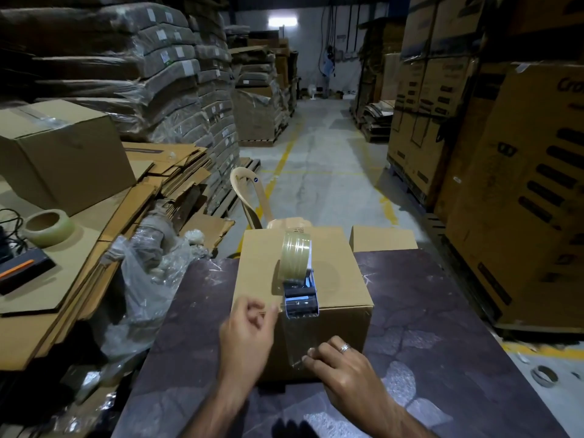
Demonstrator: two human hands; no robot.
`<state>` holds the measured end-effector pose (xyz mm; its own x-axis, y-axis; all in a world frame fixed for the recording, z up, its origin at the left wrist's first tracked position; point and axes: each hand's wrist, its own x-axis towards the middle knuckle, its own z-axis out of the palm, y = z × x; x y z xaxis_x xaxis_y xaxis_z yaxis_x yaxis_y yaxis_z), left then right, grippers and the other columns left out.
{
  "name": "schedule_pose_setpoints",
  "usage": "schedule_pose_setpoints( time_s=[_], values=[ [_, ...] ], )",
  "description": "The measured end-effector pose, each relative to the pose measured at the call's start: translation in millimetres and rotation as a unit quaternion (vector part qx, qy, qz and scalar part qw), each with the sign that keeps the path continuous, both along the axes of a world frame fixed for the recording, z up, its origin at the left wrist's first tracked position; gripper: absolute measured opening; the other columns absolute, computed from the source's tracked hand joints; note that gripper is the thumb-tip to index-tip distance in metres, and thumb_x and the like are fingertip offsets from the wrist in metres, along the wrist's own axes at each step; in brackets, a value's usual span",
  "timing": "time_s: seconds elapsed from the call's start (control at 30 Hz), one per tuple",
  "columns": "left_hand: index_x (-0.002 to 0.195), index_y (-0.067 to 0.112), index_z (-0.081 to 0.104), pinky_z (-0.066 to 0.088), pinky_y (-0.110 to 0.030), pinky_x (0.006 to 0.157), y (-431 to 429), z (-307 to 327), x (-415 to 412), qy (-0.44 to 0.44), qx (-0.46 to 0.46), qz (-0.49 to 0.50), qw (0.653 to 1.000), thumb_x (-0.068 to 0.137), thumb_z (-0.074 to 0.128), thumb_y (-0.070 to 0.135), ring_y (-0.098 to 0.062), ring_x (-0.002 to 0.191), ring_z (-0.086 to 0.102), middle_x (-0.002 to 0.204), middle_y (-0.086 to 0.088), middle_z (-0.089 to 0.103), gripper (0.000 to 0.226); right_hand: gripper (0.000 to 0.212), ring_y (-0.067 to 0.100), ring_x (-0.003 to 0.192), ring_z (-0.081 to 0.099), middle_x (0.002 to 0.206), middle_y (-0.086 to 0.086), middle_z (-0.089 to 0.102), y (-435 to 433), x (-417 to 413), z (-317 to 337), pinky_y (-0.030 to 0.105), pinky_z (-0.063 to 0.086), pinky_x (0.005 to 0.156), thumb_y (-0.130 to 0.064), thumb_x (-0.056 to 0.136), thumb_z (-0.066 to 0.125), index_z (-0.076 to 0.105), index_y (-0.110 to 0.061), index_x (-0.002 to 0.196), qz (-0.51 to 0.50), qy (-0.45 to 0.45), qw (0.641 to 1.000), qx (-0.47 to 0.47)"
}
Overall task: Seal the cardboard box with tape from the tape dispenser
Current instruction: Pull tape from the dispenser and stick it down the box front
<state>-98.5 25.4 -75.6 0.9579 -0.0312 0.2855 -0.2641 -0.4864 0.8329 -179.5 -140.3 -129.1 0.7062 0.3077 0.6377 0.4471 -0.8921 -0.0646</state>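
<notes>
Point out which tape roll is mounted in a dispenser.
The clear tape roll atop the brown cardboard box; the other roll lies loose on flattened cardboard at left.

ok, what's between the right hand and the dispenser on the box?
Head view: a clear tape strip runs from the tape dispenser down the front of the cardboard box to the right hand, which pinches its end.
</notes>
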Motion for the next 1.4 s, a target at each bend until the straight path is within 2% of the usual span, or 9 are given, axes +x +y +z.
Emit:
schedule_pose_setpoints(
  time_s=[0.13,0.27,0.43,0.67,0.83,0.93,1.03,1.2,1.4],
  values=[
    [0.076,0.021,0.067,0.054,-0.033,0.059,4.5,-38.9,-20.3,0.225,-0.037,-0.026,0.973,0.077,0.072,0.046,-0.009,0.053,0.059,0.057,0.005,0.065,0.026,0.040,0.016,0.070,0.049,0.082,0.003,0.064,1.2,-1.9,3.0,0.025,0.045,0.051,-0.015,0.101,0.033,0.071,-0.010,0.091,-0.004,-0.010,1.000,-0.003],
    [0.086,0.026,0.072,0.049,-0.025,0.050,-1.7,-38.4,-24.2,0.295,-0.093,-0.068,0.948,0.079,0.073,0.041,-0.011,0.077,0.068,0.075,0.005,0.073,0.016,0.045,0.015,0.072,0.049,0.085,0.003,0.066,2.2,-3.6,3.6,0.024,0.045,0.052,-0.016,0.102,0.028,0.072,-0.010,0.094,-0.006,0.003,1.000,-0.018],
    [0.073,0.020,0.074,0.047,-0.023,0.049,-5.6,-35.3,-22.8,0.276,-0.106,-0.074,0.952,0.081,0.074,0.026,-0.010,0.064,0.063,0.070,-0.001,0.073,0.010,0.027,0.016,0.074,0.051,0.092,0.002,0.067,-1.2,-5.6,-2.7,0.026,0.046,0.052,-0.011,0.093,0.045,0.070,-0.012,0.103,-0.008,0.024,0.999,-0.022],
    [0.076,0.021,0.074,0.051,-0.022,0.050,-10.0,-33.4,-26.0,0.249,-0.085,-0.067,0.962,0.085,0.070,0.022,-0.015,0.075,0.068,0.072,0.000,0.073,0.010,0.034,0.015,0.083,0.056,0.106,0.002,0.067,1.7,-13.9,-6.1,0.025,0.050,0.058,-0.009,0.082,0.057,0.065,-0.013,0.115,-0.003,0.063,0.998,0.028],
    [0.073,0.019,0.073,0.048,-0.022,0.047,-9.1,-36.2,-25.1,0.245,-0.093,-0.055,0.963,0.084,0.070,0.021,-0.017,0.071,0.066,0.074,-0.006,0.073,0.012,0.059,0.000,0.084,0.054,0.106,-0.020,0.064,10.3,-21.5,-2.1,0.017,0.050,0.068,-0.004,0.075,0.070,0.056,-0.024,0.129,-0.010,0.085,0.975,0.204],
    [0.071,0.021,0.073,0.047,-0.020,0.047,-8.4,-38.0,-25.9,0.256,-0.102,-0.065,0.959,0.085,0.070,0.024,-0.011,0.068,0.062,0.072,-0.004,0.071,0.014,0.064,-0.011,0.070,0.051,0.099,-0.037,0.057,15.1,-23.6,-2.3,0.005,0.042,0.063,0.001,0.068,0.078,0.062,-0.025,0.124,-0.021,0.073,0.944,0.320],
    [0.074,0.019,0.073,0.046,-0.019,0.047,-7.7,-37.4,-26.1,0.252,-0.103,-0.063,0.960,0.086,0.069,0.024,-0.010,0.068,0.061,0.074,-0.004,0.072,0.013,0.060,0.000,0.069,0.059,0.101,-0.027,0.065,13.6,-20.6,-4.1,0.012,0.046,0.057,0.001,0.070,0.076,0.065,-0.029,0.121,-0.052,0.039,0.917,0.394],
    [0.073,0.018,0.072,0.046,-0.019,0.047,-6.4,-35.6,-26.5,0.246,-0.111,-0.068,0.960,0.085,0.070,0.025,-0.009,0.068,0.060,0.071,-0.002,0.070,0.014,0.044,0.007,0.092,0.054,0.107,-0.014,0.065,-1.3,-13.8,-1.3,0.018,0.045,0.081,0.002,0.075,0.069,0.066,-0.021,0.114,-0.037,0.038,0.969,0.240],
    [0.074,0.021,0.072,0.047,-0.021,0.051,-5.2,-34.7,-26.4,0.263,-0.121,-0.084,0.954,0.086,0.068,0.026,-0.009,0.072,0.061,0.071,0.002,0.070,0.014,0.022,0.012,0.088,0.051,0.097,0.001,0.062,-8.6,-1.7,-7.5,0.021,0.047,0.069,-0.016,0.087,0.061,0.066,-0.016,0.108,-0.021,0.026,0.990,0.141]
  ],
)
